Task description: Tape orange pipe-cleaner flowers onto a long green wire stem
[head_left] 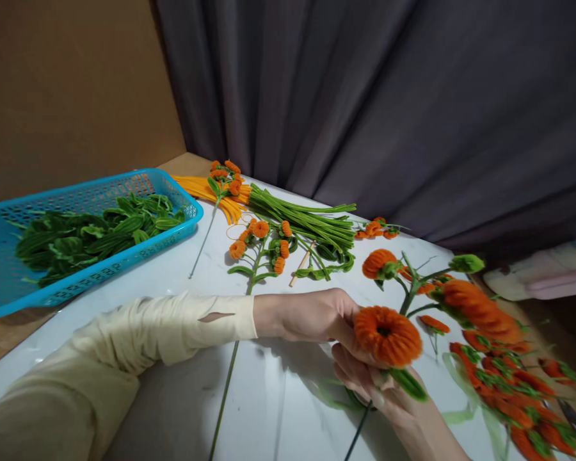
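Note:
My left hand [317,317] reaches across from the left, its fingers closed around the stem of an orange fuzzy pipe-cleaner flower spray [388,334]. Just below, my right hand [398,400] is also closed on this stem, its fingertips meeting those of the left. The spray carries several orange blooms, a green bud and branching green stems. A green fuzzy leaf [409,384] sticks out beside the right hand. Below the hands a thin dark stem wire [358,430] runs down. The large front bloom hides part of both hands' grip.
A blue basket [192,214] of green leaves stands left. Behind the hands lie yellow pipe cleaners [206,191], green pipe cleaners [302,214], a branched orange flower stem [256,266] and a thin wooden stick [301,266]. Many orange flower heads [513,390] lie right. A dark curtain [340,96] hangs behind.

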Demonstrator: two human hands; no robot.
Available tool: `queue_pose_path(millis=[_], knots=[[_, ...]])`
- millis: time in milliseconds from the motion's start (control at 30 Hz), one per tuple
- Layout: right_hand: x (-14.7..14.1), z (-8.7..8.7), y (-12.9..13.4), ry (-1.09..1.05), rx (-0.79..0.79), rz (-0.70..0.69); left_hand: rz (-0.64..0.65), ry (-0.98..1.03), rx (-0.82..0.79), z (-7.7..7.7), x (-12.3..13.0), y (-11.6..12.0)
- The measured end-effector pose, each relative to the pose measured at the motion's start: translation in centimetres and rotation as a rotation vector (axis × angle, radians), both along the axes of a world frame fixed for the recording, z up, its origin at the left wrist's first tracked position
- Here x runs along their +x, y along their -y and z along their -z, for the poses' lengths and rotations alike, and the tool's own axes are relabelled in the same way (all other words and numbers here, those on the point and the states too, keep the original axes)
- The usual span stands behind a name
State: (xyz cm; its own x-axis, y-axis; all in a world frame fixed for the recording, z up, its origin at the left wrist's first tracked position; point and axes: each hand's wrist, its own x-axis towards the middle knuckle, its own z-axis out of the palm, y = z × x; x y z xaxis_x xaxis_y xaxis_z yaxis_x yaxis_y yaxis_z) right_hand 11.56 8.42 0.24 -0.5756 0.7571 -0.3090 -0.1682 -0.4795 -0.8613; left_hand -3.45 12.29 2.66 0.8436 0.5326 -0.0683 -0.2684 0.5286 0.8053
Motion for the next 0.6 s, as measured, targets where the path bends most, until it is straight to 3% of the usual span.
queue_pose_path(millis=[167, 300, 500, 600], knots=[[-0.6, -1.2, 0.3, -0.104, -0.078, 0.161, 0.001, 0.027, 0.033, 0.9, -0.1, -0.1], [-1.2, -1.2, 0.4, -0.232, -0.134, 0.200, 0.008, 0.067, 0.116, 1.2, -0.1, 0.0], [-0.9, -1.9, 0.4, -0.298, -0.058, 0.137, -0.016, 0.061, 0.151, 0.3, 0.1, 0.5], [-0.4, -2.9, 0.6, -0.269, -0.045, 0.178, -0.044, 0.051, 0.140, -0.3, 0.3, 0.8]])
